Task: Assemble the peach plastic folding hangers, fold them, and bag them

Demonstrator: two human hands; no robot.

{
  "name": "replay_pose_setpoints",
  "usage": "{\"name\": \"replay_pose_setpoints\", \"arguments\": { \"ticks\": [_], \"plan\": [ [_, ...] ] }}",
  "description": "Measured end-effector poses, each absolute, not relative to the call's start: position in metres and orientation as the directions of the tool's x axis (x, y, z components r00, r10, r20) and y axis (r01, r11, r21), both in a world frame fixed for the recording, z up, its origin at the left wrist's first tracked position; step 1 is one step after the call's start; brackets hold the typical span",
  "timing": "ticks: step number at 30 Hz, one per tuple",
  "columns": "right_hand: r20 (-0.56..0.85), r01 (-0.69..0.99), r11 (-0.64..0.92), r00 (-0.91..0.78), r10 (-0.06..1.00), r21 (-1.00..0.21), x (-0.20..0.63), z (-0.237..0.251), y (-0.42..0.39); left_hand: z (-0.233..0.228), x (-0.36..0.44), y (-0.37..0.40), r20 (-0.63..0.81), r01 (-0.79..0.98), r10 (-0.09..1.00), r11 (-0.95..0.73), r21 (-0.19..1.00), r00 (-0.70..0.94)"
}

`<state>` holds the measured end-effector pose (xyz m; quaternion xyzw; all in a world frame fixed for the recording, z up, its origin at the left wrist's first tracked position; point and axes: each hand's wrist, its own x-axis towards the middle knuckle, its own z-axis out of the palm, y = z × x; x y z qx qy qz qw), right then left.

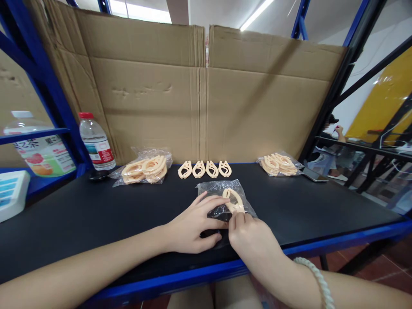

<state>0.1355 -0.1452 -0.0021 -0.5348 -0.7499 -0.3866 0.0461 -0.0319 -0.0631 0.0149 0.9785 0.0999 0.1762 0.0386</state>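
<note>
A clear plastic bag (pixel 212 187) lies on the black tabletop in front of me, with one beige plastic folded hanger (pixel 237 198) in or on it; which of the two I cannot tell. My left hand (pixel 196 223) rests over the bag's left part, its fingers stretched out and apart, a fingertip at the hanger's edge. The fingers of my right hand (pixel 251 236) are closed around the hanger's near end, which they hide. Behind the bag, several matching folded hangers (pixel 198 169) stand in a row.
Filled bags of hangers lie at the left (pixel 144 169) and right (pixel 279 165). A red-capped water bottle (pixel 96 143) stands at the back left, and a phone (pixel 314 175) lies at the right. Cardboard panels (pixel 154 94) close off the back. A person (pixel 333 133) sits beyond the frame.
</note>
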Motion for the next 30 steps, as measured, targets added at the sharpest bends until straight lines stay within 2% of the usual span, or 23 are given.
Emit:
{"name": "replay_pose_setpoints", "arguments": {
  "ticks": [9, 18, 20, 22, 24, 26, 28, 30],
  "plan": [
    [0.308, 0.894, 0.050, -0.205, 0.929, 0.445, 0.123, 0.012, -0.133, 0.016, -0.032, -0.064, 0.303, 0.199, 0.225, -0.973, 0.115, 0.926],
    [0.294, 0.936, 0.095, -0.201, 0.934, 0.338, 0.133, 0.013, -0.125, 0.016, -0.031, -0.063, 0.301, 0.197, 0.222, -0.974, 0.111, 0.928],
    [0.310, 0.936, 0.135, -0.240, 0.920, 0.324, 0.139, 0.020, -0.134, 0.015, -0.032, -0.062, 0.304, 0.196, 0.221, -0.974, 0.113, 0.927],
    [0.386, 0.928, 0.223, -0.330, 0.861, 0.297, 0.150, 0.038, -0.143, 0.014, -0.033, -0.062, 0.320, 0.191, 0.217, -0.975, 0.111, 0.922],
    [0.600, 0.925, 0.283, -0.380, 0.704, 0.254, 0.165, 0.063, -0.139, 0.013, -0.033, -0.062, 0.349, 0.178, 0.205, -0.978, 0.107, 0.915],
    [0.778, 0.956, 0.227, -0.285, 0.560, 0.186, 0.182, 0.087, -0.115, 0.013, -0.033, -0.063, 0.392, 0.158, 0.185, -0.982, 0.100, 0.901],
    [0.729, 0.947, 0.262, -0.311, 0.610, 0.185, 0.198, 0.102, -0.072, 0.014, -0.032, -0.064, 0.450, 0.125, 0.152, -0.988, 0.089, 0.880],
    [0.523, 0.886, 0.383, -0.464, 0.715, 0.261, 0.210, 0.102, -0.018, 0.016, -0.032, -0.065, 0.506, 0.103, 0.129, -0.992, 0.079, 0.853]
  ]
}}
